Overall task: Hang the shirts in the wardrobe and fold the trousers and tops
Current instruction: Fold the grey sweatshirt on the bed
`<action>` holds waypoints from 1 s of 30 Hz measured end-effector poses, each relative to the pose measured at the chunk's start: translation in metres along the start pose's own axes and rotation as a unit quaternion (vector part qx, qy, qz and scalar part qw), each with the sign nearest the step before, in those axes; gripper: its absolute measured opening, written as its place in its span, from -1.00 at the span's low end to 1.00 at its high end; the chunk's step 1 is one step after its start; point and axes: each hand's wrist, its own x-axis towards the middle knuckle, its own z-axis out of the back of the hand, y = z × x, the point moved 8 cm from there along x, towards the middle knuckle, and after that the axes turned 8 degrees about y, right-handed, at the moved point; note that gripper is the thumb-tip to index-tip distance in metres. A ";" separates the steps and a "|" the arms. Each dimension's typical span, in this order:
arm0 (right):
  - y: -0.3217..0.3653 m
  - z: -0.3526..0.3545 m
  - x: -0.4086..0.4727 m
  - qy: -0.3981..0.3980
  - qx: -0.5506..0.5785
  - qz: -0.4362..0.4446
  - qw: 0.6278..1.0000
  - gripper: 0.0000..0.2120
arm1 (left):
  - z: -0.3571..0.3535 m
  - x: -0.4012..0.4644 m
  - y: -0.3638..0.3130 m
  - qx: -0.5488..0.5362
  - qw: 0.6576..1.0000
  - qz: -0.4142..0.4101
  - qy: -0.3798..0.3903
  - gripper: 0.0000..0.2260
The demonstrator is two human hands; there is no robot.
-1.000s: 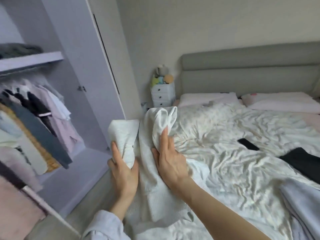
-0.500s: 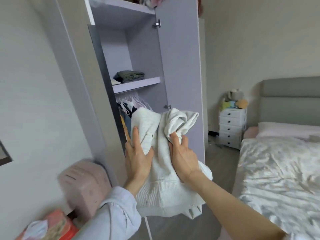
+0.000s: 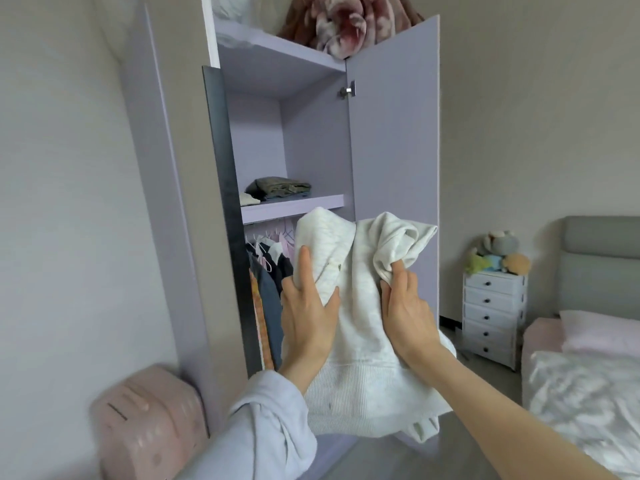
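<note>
Lilac wardrobe (image 3: 391, 140), door open. Middle shelf (image 3: 294, 206): folded olive-grey garment (image 3: 282, 189), small pale folded item (image 3: 249, 199) touching it at 8 o'clock. Top board (image 3: 277, 51): brownish plush blanket (image 3: 346, 22). Bed (image 3: 588, 403) at 4 o'clock: rumpled white cover, pink pillow (image 3: 602, 332).

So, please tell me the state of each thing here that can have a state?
Wardrobe: door open.
White top: folded, carried in front of the wardrobe, gripped by both hands.
Left hand: grips the top's left side.
Right hand: grips the top's right side.
Shelf: holds folded clothes.
Hanging clothes: on hangers below the shelf.
Drawers: all closed.
</note>
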 end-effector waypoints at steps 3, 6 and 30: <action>-0.037 -0.015 0.051 -0.003 -0.032 0.002 0.999 -0.54 | -0.047 0.040 0.005 0.021 1.000 -0.007 -0.013 -0.31; -0.079 -0.036 0.116 0.014 -0.038 0.001 0.999 -0.49 | -0.104 0.096 0.017 0.017 1.000 0.009 -0.010 -0.31; 0.089 -0.198 0.579 -0.013 0.227 0.242 0.943 -0.54 | -0.023 0.500 0.152 0.137 0.951 0.038 -0.275 -0.36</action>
